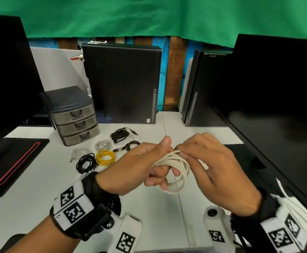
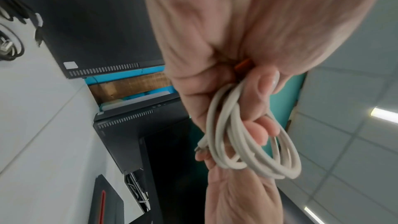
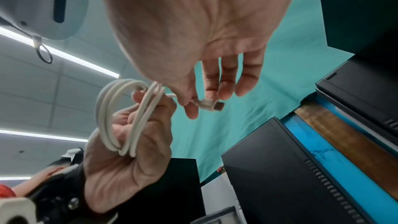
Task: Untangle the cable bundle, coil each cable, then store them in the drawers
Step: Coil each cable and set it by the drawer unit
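Note:
My left hand (image 1: 156, 161) grips a coiled white cable (image 1: 176, 170) above the desk, thumb on top and fingers curled through the loops (image 2: 247, 142). My right hand (image 1: 191, 152) pinches the cable's plug end (image 3: 212, 105) between thumb and forefinger, right beside the coil (image 3: 120, 117). Several coiled cables lie on the desk behind: a yellow one (image 1: 105, 157), two black ones (image 1: 86, 162) (image 1: 120, 135), two white ones (image 1: 103, 144) (image 1: 80, 152) and a dark one (image 1: 130, 145). The grey three-drawer unit (image 1: 76, 117) stands at the left with its drawers closed.
Two black computer towers (image 1: 121, 83) (image 1: 194, 88) stand at the back of the white desk (image 1: 39, 189). Black monitors (image 1: 276, 92) (image 1: 6, 73) flank both sides. A black pad with a red stripe (image 1: 12, 161) lies at the left. A white cord (image 1: 295, 203) runs at the right edge.

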Motion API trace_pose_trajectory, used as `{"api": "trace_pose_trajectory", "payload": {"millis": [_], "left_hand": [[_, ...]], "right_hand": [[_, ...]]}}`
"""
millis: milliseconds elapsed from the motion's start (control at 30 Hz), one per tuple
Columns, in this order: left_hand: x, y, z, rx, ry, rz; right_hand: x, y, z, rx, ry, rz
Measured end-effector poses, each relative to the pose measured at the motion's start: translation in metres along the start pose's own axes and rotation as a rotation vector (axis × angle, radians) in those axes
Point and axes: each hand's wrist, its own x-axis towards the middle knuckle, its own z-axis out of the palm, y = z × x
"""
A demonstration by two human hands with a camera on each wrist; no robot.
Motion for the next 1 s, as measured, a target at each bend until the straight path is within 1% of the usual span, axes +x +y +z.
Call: {"api": "trace_pose_trajectory", "payload": {"millis": [33,100,167,267,300,333,367,400,433,500,533,600,700,767,833,867,933,1000], "left_hand": [[-0.001,0.002,0.001,-0.037,-0.001,-0.013],[-0.001,0.003,0.001,-0.084,0.027,-0.028],[0.001,0.001,0.002,-0.120,0.102,-0.027],[0.007,-0.001,0.007,-0.163,0.242,-0.037],[0.009,-0.002,0.008,-0.168,0.273,-0.038],[0.010,-0.003,0.009,-0.167,0.299,-0.035],[0.011,-0.005,0.009,-0.154,0.321,-0.032],[0.011,-0.007,0.010,-0.129,0.341,-0.028],[0.012,-0.009,0.010,-0.095,0.360,-0.025],[0.014,-0.013,0.010,-0.036,0.387,-0.017],[0.015,-0.015,0.010,-0.021,0.394,-0.015],[0.016,-0.015,0.009,-0.020,0.383,-0.014],[0.017,-0.014,0.009,-0.077,0.387,-0.035],[0.017,-0.015,0.011,-0.131,0.400,-0.067],[0.017,-0.015,0.012,-0.211,0.403,-0.104],[0.017,-0.017,0.011,-0.252,0.394,-0.120],[0.018,-0.019,0.012,-0.281,0.382,-0.137],[0.020,-0.022,0.013,-0.252,0.381,-0.116]], "right_hand": [[0.000,0.001,0.002,-0.009,0.001,0.013],[-0.001,0.002,0.003,0.059,-0.026,0.042],[0.001,0.001,0.001,0.177,-0.076,0.096],[0.002,0.001,-0.004,0.403,-0.127,0.270],[0.001,0.000,-0.005,0.419,-0.142,0.284],[0.001,0.001,-0.005,0.352,-0.157,0.261],[0.000,0.002,-0.007,0.230,-0.180,0.223],[0.000,0.002,-0.008,0.119,-0.221,0.201],[-0.001,0.003,-0.009,0.057,-0.263,0.198],[0.000,0.004,-0.012,0.112,-0.349,0.237],[0.000,0.003,-0.012,0.169,-0.364,0.256],[0.002,0.002,-0.012,0.306,-0.291,0.337],[0.006,0.000,-0.007,0.615,-0.133,0.516],[0.007,0.000,-0.001,0.735,-0.061,0.601],[0.008,0.000,0.004,0.773,0.008,0.626],[0.008,0.002,0.005,0.760,0.033,0.613],[0.008,0.005,0.006,0.653,0.037,0.555],[0.006,0.006,0.008,0.552,0.008,0.513]]}}
